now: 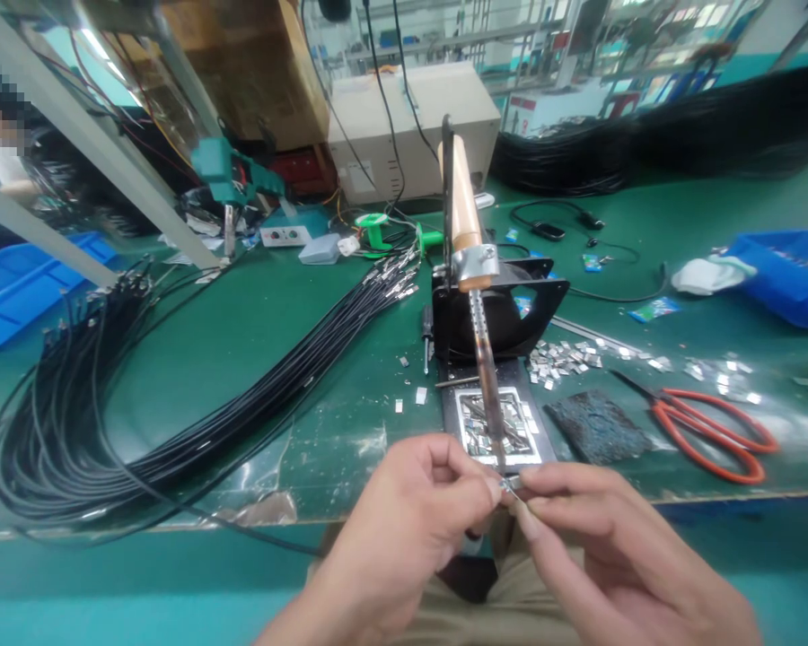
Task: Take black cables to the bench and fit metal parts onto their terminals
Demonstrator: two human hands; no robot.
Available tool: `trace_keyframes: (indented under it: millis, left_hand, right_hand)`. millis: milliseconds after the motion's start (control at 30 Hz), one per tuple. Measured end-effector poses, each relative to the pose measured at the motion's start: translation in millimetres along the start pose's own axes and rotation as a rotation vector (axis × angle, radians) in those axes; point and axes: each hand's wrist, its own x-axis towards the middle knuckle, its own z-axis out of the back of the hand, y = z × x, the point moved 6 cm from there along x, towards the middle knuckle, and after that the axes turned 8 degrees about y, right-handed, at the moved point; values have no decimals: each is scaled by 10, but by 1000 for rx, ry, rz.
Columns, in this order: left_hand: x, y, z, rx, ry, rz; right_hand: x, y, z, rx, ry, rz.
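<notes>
My left hand [410,520] and my right hand [599,538] meet at the bench's front edge, both pinched on a tiny metal piece [510,485] at the end of a black cable. The piece sits right under the tip of a soldering iron [475,296], which is fixed tilted in a black stand [505,309] with a wooden handle on top. Below the tip lies a small black tray [491,431] holding several shiny metal clips. A thick bundle of black cables [108,395] loops over the green mat to the left.
Red-handled scissors [707,426] and a dark sponge pad [596,426] lie to the right, with loose metal clips [572,359] scattered behind. Blue bins stand at far right [787,274] and far left [20,287]. A beige machine [404,135] stands at the back. Another person sits at far left.
</notes>
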Motion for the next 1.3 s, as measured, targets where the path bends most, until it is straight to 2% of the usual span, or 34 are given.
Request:
trace_keyframes:
  millis: [567,1300]
  left_hand:
    - [-15,-37,-17,-8,0,-23]
    - [-12,-63,-18,-19,8,-34]
  right_hand:
    - [20,10,10,-13,-10,34]
    - [60,11,3,-4,-35,-22]
